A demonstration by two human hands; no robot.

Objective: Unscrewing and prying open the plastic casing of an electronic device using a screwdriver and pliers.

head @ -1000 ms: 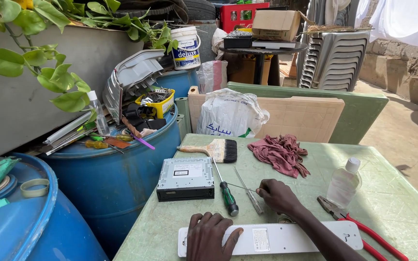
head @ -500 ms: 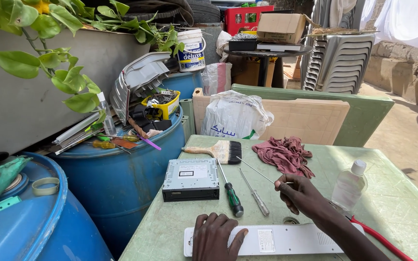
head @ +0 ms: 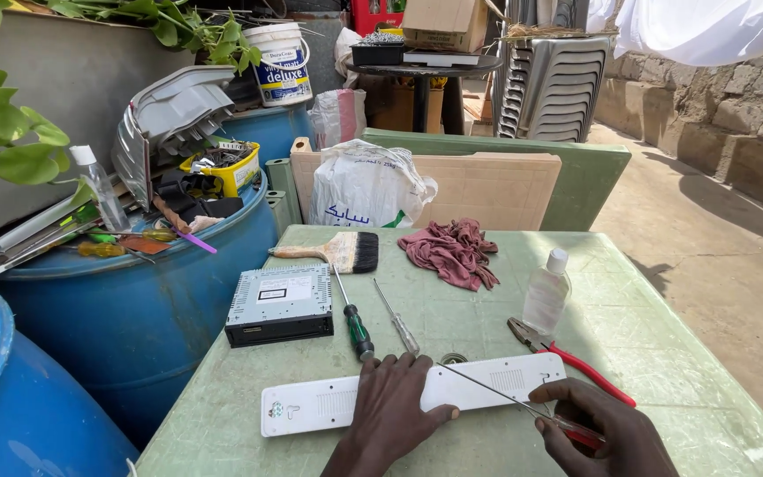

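- Two hands work at the near edge of the green table [head: 664, 353]: the left hand [head: 395, 402] lies flat, fingers spread, pressing down on the long white plastic casing [head: 328, 405], which lies crosswise on the table just in front of the person.
- The right hand [head: 607, 433] is closed around the handle of a thin metal screwdriver [head: 487, 391], its shaft slanting up and left over the casing's right half.
- A second ago this hand was empty and resting on the casing; half a second ago it was lifted over the table by the tools. It has since come back low on the right with the thin driver in its grip, so the work has moved from steadying to applying a tool (my reading, not a thing seen).
- The tip seems to hover at or just above the casing near the left hand's fingertips; I cannot tell whether it touches.
- Just beyond the casing lie a green-handled screwdriver [head: 355, 322] and a clear-handled screwdriver [head: 399, 322], side by side, both untouched.
- Red-handled pliers [head: 576, 367] lie near the casing's right end, partly under the right hand.
- Farther off stand a grey car stereo unit [head: 280, 303] on the left, a paintbrush [head: 337, 252] beyond it, a dark red rag [head: 450, 252] in the middle and a small clear bottle [head: 547, 291] on the right.
- A blue drum [head: 152, 300] piled with odds and ends stands left of the table.
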